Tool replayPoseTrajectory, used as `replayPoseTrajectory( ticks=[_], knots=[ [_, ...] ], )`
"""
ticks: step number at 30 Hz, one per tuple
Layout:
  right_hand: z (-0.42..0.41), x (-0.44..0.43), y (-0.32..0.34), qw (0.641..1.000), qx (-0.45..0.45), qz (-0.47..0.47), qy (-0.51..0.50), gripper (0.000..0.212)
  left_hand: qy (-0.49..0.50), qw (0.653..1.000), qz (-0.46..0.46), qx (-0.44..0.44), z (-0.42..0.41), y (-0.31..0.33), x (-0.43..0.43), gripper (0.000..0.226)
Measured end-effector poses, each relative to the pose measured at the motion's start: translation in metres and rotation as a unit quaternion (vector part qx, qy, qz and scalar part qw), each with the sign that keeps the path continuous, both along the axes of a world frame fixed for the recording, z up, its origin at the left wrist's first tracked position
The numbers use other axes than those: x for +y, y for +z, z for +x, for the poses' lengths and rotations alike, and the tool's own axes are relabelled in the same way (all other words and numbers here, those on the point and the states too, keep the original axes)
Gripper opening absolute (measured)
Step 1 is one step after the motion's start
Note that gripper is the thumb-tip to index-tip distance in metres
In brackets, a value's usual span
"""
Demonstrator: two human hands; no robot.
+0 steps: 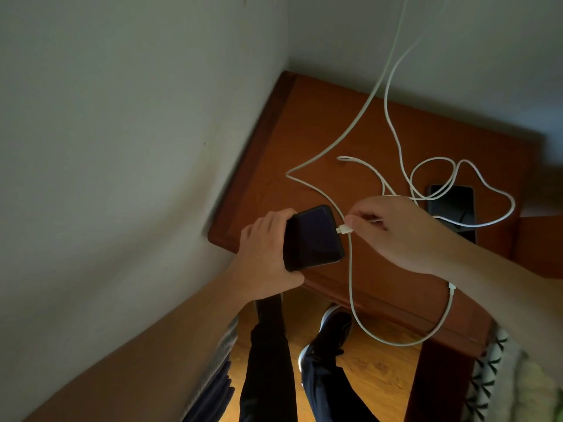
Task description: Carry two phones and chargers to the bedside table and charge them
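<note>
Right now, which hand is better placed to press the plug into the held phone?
Right: the right hand pinches the white plug beside the phone, which the left hand grips.

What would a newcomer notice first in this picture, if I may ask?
At the centre, the left hand grips a dark phone while the right hand pinches a white plug at the phone's end. White cables loop across the reddish bedside table in the corner of the room, one sagging past its front edge. A second phone lies flat on the table beyond the right hand.
</note>
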State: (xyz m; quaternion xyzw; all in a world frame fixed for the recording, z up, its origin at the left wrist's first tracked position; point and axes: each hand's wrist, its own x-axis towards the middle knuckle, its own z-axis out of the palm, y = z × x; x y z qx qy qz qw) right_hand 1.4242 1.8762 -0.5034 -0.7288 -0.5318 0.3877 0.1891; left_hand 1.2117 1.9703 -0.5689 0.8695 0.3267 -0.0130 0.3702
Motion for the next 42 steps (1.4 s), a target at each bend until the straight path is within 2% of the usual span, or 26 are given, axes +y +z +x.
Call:
replayPoseTrajectory(
  ticks=[5,9,12,14,16,18,21,27,32,36,40,42],
  knots=[
    [-0.002,0.000,-0.006,0.999,-0.037,0.002,0.012,0.019,-0.014,0.999,0.037,0.018,-0.002,-0.005,-0.002,0.092],
    [-0.005,-0.001,-0.014,0.999,-0.036,0.000,0.005,0.013,-0.023,0.998,0.055,0.037,-0.002,-0.008,-0.001,0.091],
    [-0.005,-0.004,-0.017,0.998,-0.060,-0.013,0.005,0.028,-0.044,0.994,0.080,0.061,-0.002,-0.012,0.004,0.090],
    [-0.001,-0.006,-0.016,0.991,-0.128,0.029,-0.019,0.039,-0.066,0.988,0.107,0.088,-0.001,-0.019,0.008,0.092],
    [0.004,-0.010,-0.013,0.979,-0.180,0.084,-0.047,0.037,-0.092,0.978,0.130,0.133,0.001,-0.026,0.014,0.094],
    [0.009,-0.016,-0.013,0.971,-0.205,0.114,-0.034,0.034,-0.118,0.968,0.139,0.175,0.004,-0.034,0.022,0.094],
    [0.013,-0.028,-0.016,0.974,-0.196,0.109,-0.011,0.031,-0.156,0.951,0.160,0.214,0.010,-0.042,0.034,0.094],
    [0.014,-0.051,-0.026,0.981,-0.175,0.088,-0.007,0.030,-0.246,0.914,0.225,0.233,0.027,-0.041,0.051,0.095],
    [0.008,-0.052,-0.039,0.984,-0.157,0.071,-0.049,0.029,-0.276,0.890,0.269,0.243,0.045,-0.038,0.049,0.093],
    [0.002,-0.049,-0.048,0.983,-0.155,0.056,-0.085,0.033,-0.253,0.893,0.262,0.264,0.046,-0.040,0.042,0.091],
    [-0.001,-0.059,-0.039,0.982,-0.163,0.045,-0.086,0.038,-0.205,0.916,0.233,0.254,0.032,-0.018,0.028,0.094],
    [0.001,-0.066,-0.027,0.982,-0.165,0.005,-0.091,0.043,-0.158,0.937,0.198,0.239,0.029,0.003,0.017,0.089]
  ],
)
